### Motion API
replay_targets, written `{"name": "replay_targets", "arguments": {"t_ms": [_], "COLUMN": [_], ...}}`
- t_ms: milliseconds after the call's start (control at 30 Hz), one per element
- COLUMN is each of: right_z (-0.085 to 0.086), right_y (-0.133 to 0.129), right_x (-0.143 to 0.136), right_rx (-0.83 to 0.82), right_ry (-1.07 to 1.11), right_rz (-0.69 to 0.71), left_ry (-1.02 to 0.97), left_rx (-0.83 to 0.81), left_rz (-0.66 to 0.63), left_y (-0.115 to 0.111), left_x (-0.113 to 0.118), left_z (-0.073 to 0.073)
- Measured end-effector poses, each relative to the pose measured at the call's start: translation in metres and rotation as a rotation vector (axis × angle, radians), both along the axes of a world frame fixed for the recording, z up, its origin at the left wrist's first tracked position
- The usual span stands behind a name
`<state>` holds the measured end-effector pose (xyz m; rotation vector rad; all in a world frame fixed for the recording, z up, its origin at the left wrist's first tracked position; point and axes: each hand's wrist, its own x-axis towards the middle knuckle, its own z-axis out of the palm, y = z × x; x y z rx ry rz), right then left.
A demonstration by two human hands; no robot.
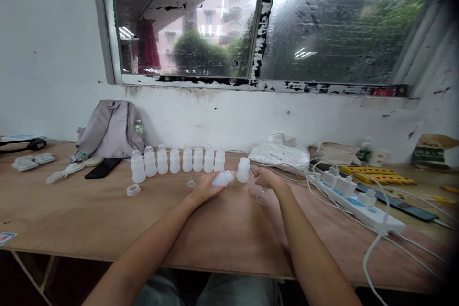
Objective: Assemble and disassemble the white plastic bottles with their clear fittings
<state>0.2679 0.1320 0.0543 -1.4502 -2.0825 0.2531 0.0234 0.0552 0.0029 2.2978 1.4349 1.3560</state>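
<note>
My left hand (206, 190) is wrapped round a small white baby bottle (223, 179), which lies tilted with its neck pointing right; a clear teat seems to sit at its tip. My right hand (267, 178) is closed just right of a standing white bottle without a cap (243, 170). A thin dark sliver shows at its fingertips, too small to name. Below those fingers lies a clear dome cap (263, 197). Several white bottles with clear domed tops (174, 160) stand in a row behind my left hand. A clear teat (191, 182) and a white ring (133, 190) lie before the row.
At the right, a white power strip (362, 205) with plugs and looping cables lies beside a phone (398, 203) and yellow trays (376, 175). A plastic bag (281, 153) rests by the wall. A grey backpack (109, 129) and black phone (103, 169) are at the left.
</note>
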Motion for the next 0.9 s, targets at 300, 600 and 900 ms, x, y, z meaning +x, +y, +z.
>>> {"name": "replay_targets", "arguments": {"t_ms": [300, 600, 900], "right_z": [0.024, 0.020, 0.019], "right_y": [-0.018, -0.027, -0.027], "right_x": [-0.019, -0.035, -0.044], "right_rx": [-0.282, -0.352, -0.286], "right_ry": [0.457, 0.469, 0.449], "right_rz": [0.213, 0.411, 0.460], "left_ry": [-0.044, -0.079, -0.156], "left_rx": [-0.022, -0.081, -0.142], "left_rz": [-0.018, -0.117, -0.136], "left_y": [-0.004, -0.011, -0.004], "left_x": [0.001, 0.005, 0.003], "left_z": [0.007, 0.013, 0.006]}}
